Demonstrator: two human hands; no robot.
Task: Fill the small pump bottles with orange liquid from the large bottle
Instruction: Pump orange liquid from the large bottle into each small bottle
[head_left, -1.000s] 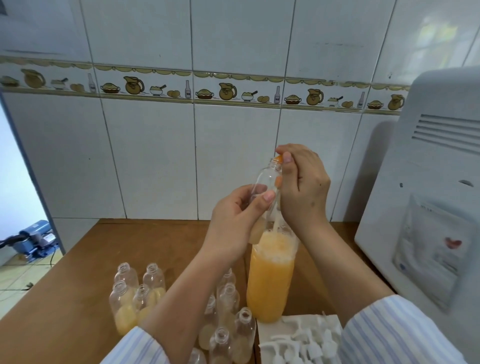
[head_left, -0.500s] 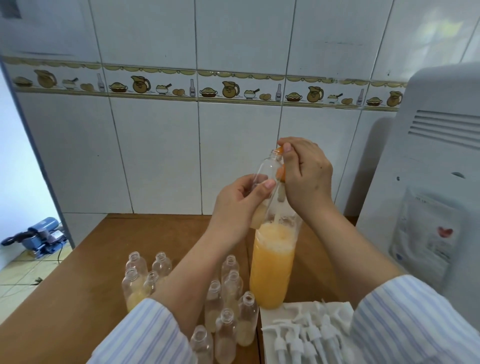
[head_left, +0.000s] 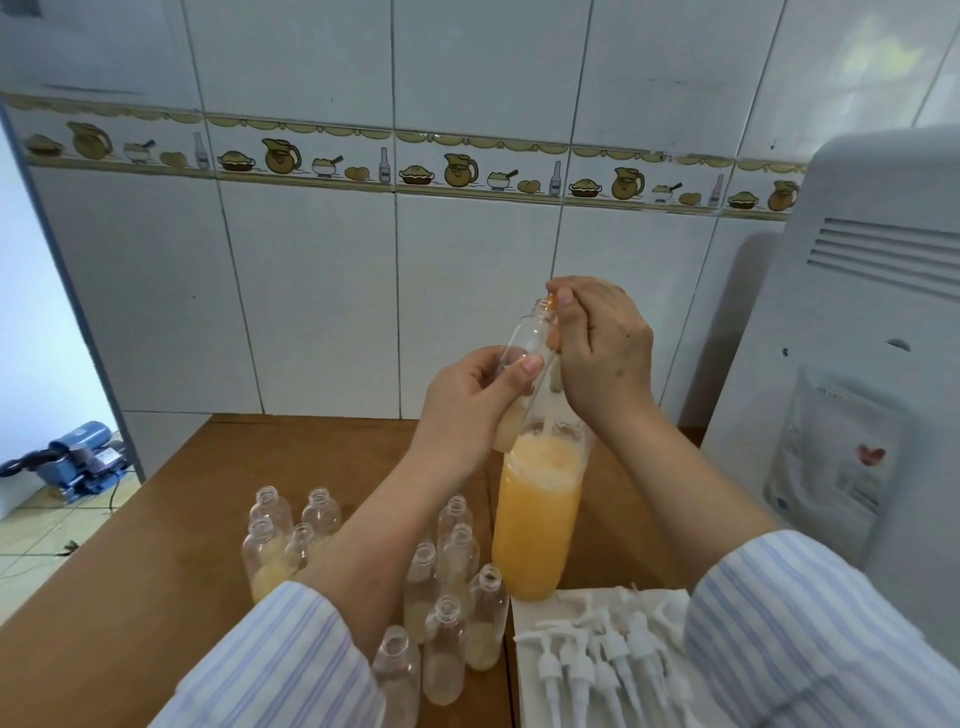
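small bottles (head_left: 447, 597) crowded, table (head_left: 171, 519) left bare

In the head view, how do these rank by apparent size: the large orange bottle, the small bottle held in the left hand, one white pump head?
1. Large orange bottle.
2. Small bottle held in the left hand.
3. White pump head, though it sits nearer the camera, so this rank is unsure.

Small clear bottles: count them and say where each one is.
11. One held bottle is in the left hand above the large bottle. Four stand left of the left forearm. Six cluster between that forearm and the large bottle. The forearm may hide more.
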